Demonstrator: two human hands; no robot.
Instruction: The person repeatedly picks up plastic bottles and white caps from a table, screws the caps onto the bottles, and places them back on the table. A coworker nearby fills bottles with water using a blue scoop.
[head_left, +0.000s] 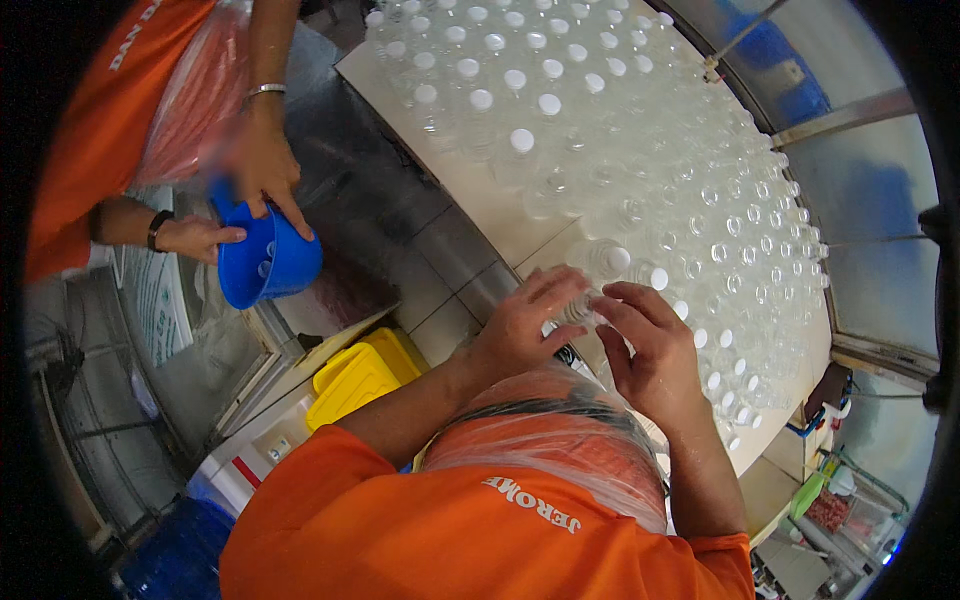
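Observation:
My left hand (517, 319) curls around a clear plastic bottle (579, 307) at the near edge of the white-tiled counter (495, 180). Fingers of my right hand (649, 352) meet the bottle's right end; whether they grip a cap there is hidden. Just beyond my hands stand clear bottles with white caps (618, 259). To their right, more capped bottles (726, 339) run along the near side. Many uncapped bottles (697, 225) fill the middle and right of the counter, and a further capped group (514, 79) is at the back.
At left, a co-worker's hands (266, 172) hold a blue plastic dipper (281, 259) with small clear round items inside. A yellow plastic bin (356, 386) sits below. Glass panels (855, 195) border the counter's far right. A dark blue container (176, 551) stands at lower left.

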